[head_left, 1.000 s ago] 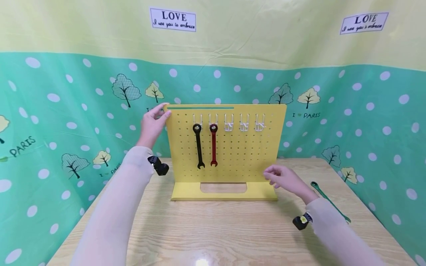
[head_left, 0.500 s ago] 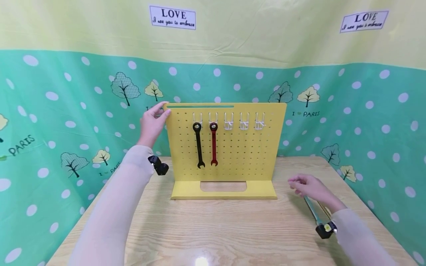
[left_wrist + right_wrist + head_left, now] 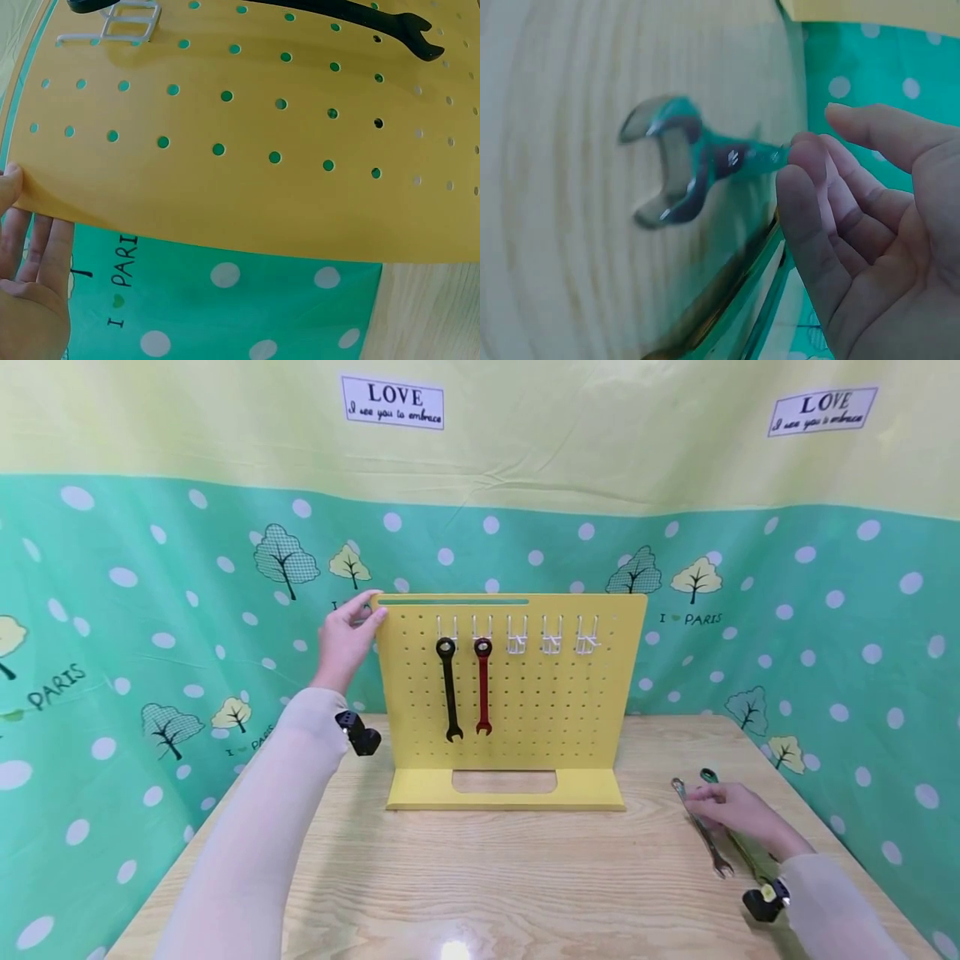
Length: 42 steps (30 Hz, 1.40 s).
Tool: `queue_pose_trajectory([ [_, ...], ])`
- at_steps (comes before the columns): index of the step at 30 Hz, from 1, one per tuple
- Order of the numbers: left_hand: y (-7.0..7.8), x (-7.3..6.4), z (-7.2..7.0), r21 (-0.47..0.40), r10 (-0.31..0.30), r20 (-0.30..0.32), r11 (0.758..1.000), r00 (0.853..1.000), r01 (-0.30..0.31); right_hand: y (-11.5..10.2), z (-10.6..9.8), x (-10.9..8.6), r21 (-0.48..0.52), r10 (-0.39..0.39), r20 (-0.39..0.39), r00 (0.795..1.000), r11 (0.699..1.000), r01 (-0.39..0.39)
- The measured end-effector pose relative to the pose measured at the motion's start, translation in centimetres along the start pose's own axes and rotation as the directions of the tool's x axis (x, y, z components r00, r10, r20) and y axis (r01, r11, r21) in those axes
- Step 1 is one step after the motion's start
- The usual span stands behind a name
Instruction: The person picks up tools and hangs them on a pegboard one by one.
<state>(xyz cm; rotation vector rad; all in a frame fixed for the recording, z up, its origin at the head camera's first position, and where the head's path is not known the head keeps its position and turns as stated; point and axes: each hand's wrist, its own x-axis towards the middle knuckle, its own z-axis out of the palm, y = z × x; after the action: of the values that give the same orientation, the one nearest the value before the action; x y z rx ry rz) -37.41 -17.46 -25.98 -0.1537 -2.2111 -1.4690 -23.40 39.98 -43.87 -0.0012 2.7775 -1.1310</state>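
Note:
My left hand (image 3: 347, 642) pinches the top left corner of a yellow pegboard (image 3: 555, 714), thumb in front and fingers behind. A black combination wrench (image 3: 450, 693) and a red combination wrench (image 3: 483, 693) hang on its two leftmost hooks. At the table's right, my right hand (image 3: 738, 814) hovers by a silver combination wrench (image 3: 701, 831), thumb apart from the loosely bent fingers. In the right wrist view, that wrench's open end (image 3: 679, 161) lies just beyond the fingertips; contact is unclear. A green wrench (image 3: 708, 775) lies beside it, partly hidden by the hand.
White wire hooks (image 3: 551, 639) without wrenches line the upper right of the board. Its yellow base (image 3: 420, 789) sits on a wooden table (image 3: 525, 893). A polka-dot curtain (image 3: 810, 593) hangs behind and at both sides.
My right hand has moved right and down, from beside the board's base to the wrenches on the table. My left hand keeps its hold on the board's corner.

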Motion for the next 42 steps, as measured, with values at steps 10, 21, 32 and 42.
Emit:
queue_pose_trajectory([
  [10,0.1,-0.1,0.0,-0.006,0.001,-0.006,1.0,1.0,-0.001,1.8,0.0,0.4,0.003,0.061,0.002,0.998,0.998,-0.061],
  [21,-0.2,0.1,0.0,-0.003,0.01,-0.014,1.0,1.0,-0.01,1.5,0.4,0.4,-0.069,0.124,-0.019,0.992,0.99,-0.125],
  [32,-0.1,-0.1,0.0,-0.002,0.013,-0.006,1.0,1.0,-0.013,1.2,1.0,0.4,-0.121,0.138,-0.057,0.989,0.982,-0.144],
  [42,0.0,-0.2,0.1,-0.011,0.01,-0.004,1.0,1.0,-0.01,0.6,1.1,0.4,-0.163,0.077,-0.068,0.995,0.983,-0.087],
])
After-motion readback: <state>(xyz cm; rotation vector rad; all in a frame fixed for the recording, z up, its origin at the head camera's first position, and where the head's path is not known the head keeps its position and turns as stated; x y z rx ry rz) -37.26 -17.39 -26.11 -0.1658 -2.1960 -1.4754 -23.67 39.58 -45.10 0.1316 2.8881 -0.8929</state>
